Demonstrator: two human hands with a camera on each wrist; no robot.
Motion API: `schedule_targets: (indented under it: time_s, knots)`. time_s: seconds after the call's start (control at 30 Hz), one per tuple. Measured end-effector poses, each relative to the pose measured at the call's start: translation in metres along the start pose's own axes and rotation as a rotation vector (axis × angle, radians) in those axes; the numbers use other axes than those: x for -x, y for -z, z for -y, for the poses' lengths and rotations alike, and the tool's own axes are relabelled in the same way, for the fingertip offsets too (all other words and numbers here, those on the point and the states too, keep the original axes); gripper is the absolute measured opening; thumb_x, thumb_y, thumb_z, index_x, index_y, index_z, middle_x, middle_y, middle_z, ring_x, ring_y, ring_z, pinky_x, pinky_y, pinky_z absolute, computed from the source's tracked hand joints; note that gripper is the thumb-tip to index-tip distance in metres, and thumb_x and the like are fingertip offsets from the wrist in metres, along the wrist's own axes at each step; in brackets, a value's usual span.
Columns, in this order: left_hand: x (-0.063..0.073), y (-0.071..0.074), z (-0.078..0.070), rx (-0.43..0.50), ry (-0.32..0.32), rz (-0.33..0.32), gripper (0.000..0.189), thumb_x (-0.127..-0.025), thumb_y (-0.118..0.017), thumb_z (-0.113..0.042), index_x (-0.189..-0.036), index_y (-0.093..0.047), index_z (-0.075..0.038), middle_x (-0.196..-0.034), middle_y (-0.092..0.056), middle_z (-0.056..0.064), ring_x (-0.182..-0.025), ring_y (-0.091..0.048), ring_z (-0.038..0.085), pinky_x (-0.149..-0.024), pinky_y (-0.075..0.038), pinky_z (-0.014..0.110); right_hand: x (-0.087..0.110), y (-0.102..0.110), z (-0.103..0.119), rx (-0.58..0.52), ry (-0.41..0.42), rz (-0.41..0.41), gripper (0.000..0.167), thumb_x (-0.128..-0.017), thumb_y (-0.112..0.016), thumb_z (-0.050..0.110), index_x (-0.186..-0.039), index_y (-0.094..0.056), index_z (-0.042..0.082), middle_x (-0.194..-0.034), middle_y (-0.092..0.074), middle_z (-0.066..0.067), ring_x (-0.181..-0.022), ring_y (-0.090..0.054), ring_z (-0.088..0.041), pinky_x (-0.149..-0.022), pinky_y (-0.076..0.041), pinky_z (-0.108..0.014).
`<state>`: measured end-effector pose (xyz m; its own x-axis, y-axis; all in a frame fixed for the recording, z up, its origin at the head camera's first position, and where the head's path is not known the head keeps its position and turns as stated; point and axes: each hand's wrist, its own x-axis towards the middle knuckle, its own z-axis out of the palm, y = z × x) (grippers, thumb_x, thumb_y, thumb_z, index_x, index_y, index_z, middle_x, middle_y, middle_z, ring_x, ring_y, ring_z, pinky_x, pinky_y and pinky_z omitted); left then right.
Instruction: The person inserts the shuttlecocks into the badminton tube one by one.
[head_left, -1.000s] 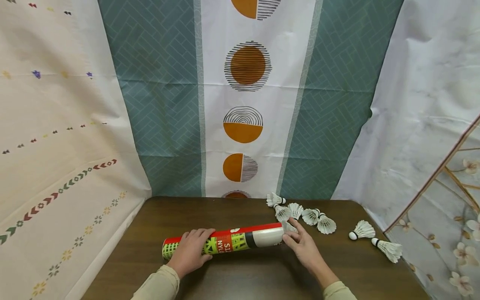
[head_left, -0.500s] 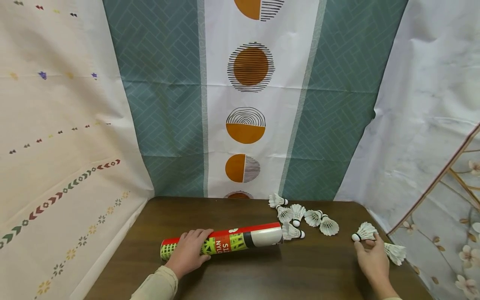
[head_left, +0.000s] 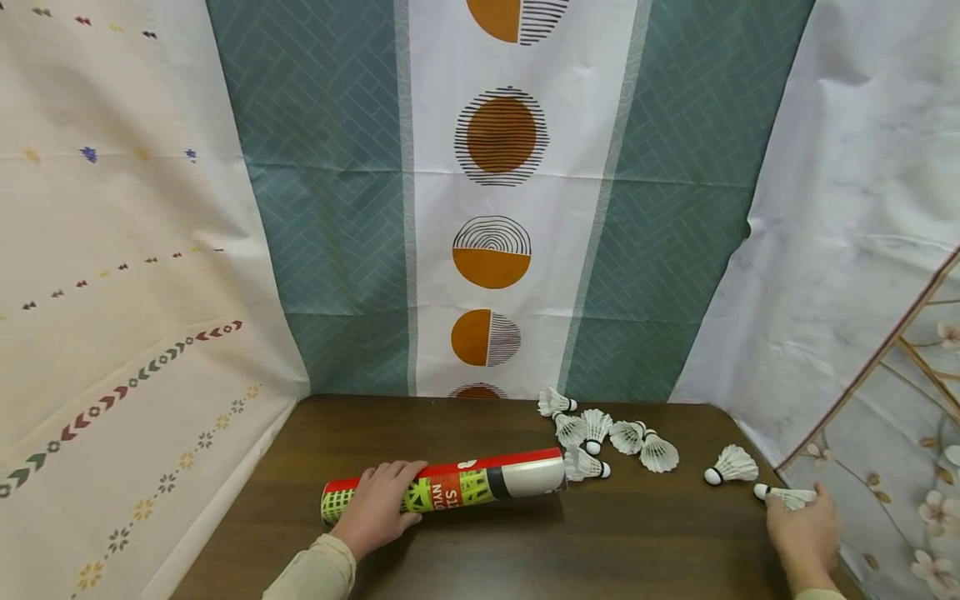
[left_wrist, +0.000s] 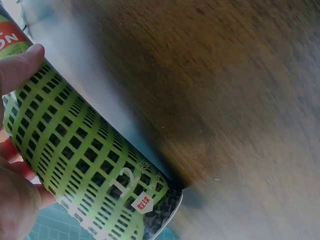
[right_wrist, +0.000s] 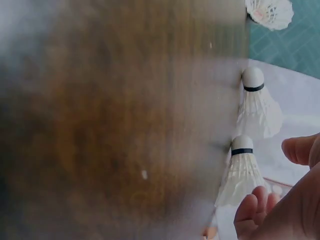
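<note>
My left hand (head_left: 380,506) grips a red, green and white shuttlecock tube (head_left: 457,485) around its left part; the tube lies on its side, tilted slightly up to the right. In the left wrist view the thumb (left_wrist: 22,67) presses the tube's printed wall near the word ending. At the table's right edge, my right hand (head_left: 806,529) reaches over the feathered end of a white shuttlecock (right_wrist: 241,172). Its thumb (right_wrist: 299,150) stands apart from the shuttlecock, while the fingertips (right_wrist: 250,204) are right at the skirt. A second shuttlecock (head_left: 731,465) lies just left of that hand.
By the tube's right end lies one shuttlecock (head_left: 587,464). Several more, including a shuttlecock (head_left: 658,452), are scattered behind it toward the back of the brown table (head_left: 637,542). Patterned cloths (head_left: 330,250) hang around the back and sides.
My right hand has left the shuttlecock at the tube's right end, which now lies on the table, and moved right to the far-right shuttlecock. The left hand stays on the tube.
</note>
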<state>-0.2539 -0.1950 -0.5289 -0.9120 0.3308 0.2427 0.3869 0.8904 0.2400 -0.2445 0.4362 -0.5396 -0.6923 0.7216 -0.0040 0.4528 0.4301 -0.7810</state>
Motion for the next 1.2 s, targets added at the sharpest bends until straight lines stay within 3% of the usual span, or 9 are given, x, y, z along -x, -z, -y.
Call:
schedule_targets:
  time_s: [0.2, 0.37, 0.57, 0.63, 0.67, 0.73, 0.83, 0.97, 1.2]
  knots:
    - [0.000, 0.000, 0.000, -0.002, -0.009, 0.004, 0.082, -0.077, -0.098, -0.035, -0.147, -0.060, -0.014, -0.133, -0.071, 0.008, -0.123, -0.066, 0.035, -0.105, -0.050, 0.067, -0.007, 0.003, -0.008, -0.029, -0.052, -0.049, 0.083, -0.102, -0.055, 0.029, -0.169, -0.014, 0.003, -0.159, -0.021, -0.047, -0.145, -0.026, -0.066, -0.109, -0.032, -0.078]
    - [0.000, 0.000, 0.000, 0.005, 0.001, 0.012, 0.082, -0.077, -0.098, -0.035, -0.148, -0.060, -0.015, -0.133, -0.070, 0.007, -0.124, -0.065, 0.034, -0.106, -0.050, 0.067, -0.011, 0.006, -0.012, 0.023, -0.027, -0.026, 0.076, -0.105, -0.051, 0.026, -0.169, -0.016, 0.004, -0.156, -0.041, -0.039, -0.142, -0.036, -0.063, -0.110, -0.036, -0.074]
    - [-0.001, 0.000, 0.002, 0.000, 0.009, 0.014, 0.083, -0.077, -0.098, -0.036, -0.148, -0.060, -0.015, -0.133, -0.070, 0.007, -0.124, -0.065, 0.034, -0.106, -0.050, 0.067, -0.013, 0.004, -0.003, 0.016, 0.053, -0.029, 0.076, -0.103, -0.057, 0.023, -0.169, -0.024, 0.006, -0.125, -0.071, -0.029, -0.130, -0.054, -0.058, -0.110, -0.041, -0.069]
    - [-0.001, 0.000, 0.002, -0.003, 0.011, 0.014, 0.083, -0.077, -0.098, -0.036, -0.148, -0.060, -0.015, -0.133, -0.070, 0.007, -0.124, -0.065, 0.033, -0.106, -0.050, 0.066, -0.012, 0.001, 0.003, 0.001, 0.110, -0.010, 0.077, -0.102, -0.062, 0.022, -0.167, -0.027, 0.003, -0.113, -0.076, -0.027, -0.108, -0.072, -0.044, -0.108, -0.042, -0.064]
    - [-0.001, 0.000, 0.003, -0.002, 0.013, 0.014, 0.083, -0.077, -0.098, -0.036, -0.148, -0.060, -0.015, -0.133, -0.070, 0.007, -0.124, -0.065, 0.034, -0.106, -0.050, 0.066, -0.012, 0.000, 0.007, -0.007, 0.138, 0.006, 0.077, -0.102, -0.065, 0.022, -0.166, -0.030, 0.001, -0.108, -0.078, -0.026, -0.094, -0.076, -0.030, -0.106, -0.045, -0.058]
    - [-0.001, 0.000, 0.003, -0.001, 0.014, 0.014, 0.083, -0.077, -0.098, -0.036, -0.148, -0.060, -0.015, -0.133, -0.070, 0.007, -0.124, -0.065, 0.033, -0.107, -0.050, 0.066, -0.009, -0.004, 0.015, -0.027, 0.175, 0.061, 0.077, -0.102, -0.069, 0.025, -0.165, -0.032, 0.001, -0.103, -0.081, -0.022, -0.074, -0.068, -0.001, -0.096, -0.050, -0.039]
    - [-0.001, -0.001, 0.003, -0.001, 0.015, 0.013, 0.083, -0.077, -0.098, -0.036, -0.148, -0.060, -0.015, -0.133, -0.070, 0.006, -0.123, -0.065, 0.033, -0.107, -0.050, 0.066, -0.002, -0.011, 0.030, -0.074, 0.198, 0.177, 0.079, -0.104, -0.071, 0.031, -0.166, -0.032, 0.004, -0.103, -0.084, -0.011, -0.069, -0.048, 0.021, -0.073, -0.044, -0.016]
    - [-0.002, -0.001, 0.003, 0.000, 0.012, 0.011, 0.083, -0.077, -0.098, -0.036, -0.148, -0.060, -0.015, -0.133, -0.070, 0.007, -0.123, -0.065, 0.034, -0.106, -0.050, 0.066, 0.014, -0.026, 0.052, -0.145, 0.222, 0.324, 0.079, -0.104, -0.071, 0.036, -0.167, -0.032, 0.007, -0.107, -0.084, 0.000, -0.074, -0.058, 0.019, -0.069, -0.046, -0.009]
    - [-0.003, -0.003, 0.003, -0.010, 0.008, 0.011, 0.083, -0.077, -0.098, -0.036, -0.148, -0.060, -0.016, -0.133, -0.070, 0.007, -0.123, -0.065, 0.033, -0.106, -0.050, 0.065, 0.051, -0.057, 0.091, -0.277, 0.276, 0.500, 0.076, -0.102, -0.075, 0.031, -0.164, -0.037, 0.010, -0.115, -0.081, 0.001, -0.087, -0.067, 0.010, -0.081, -0.053, -0.016]
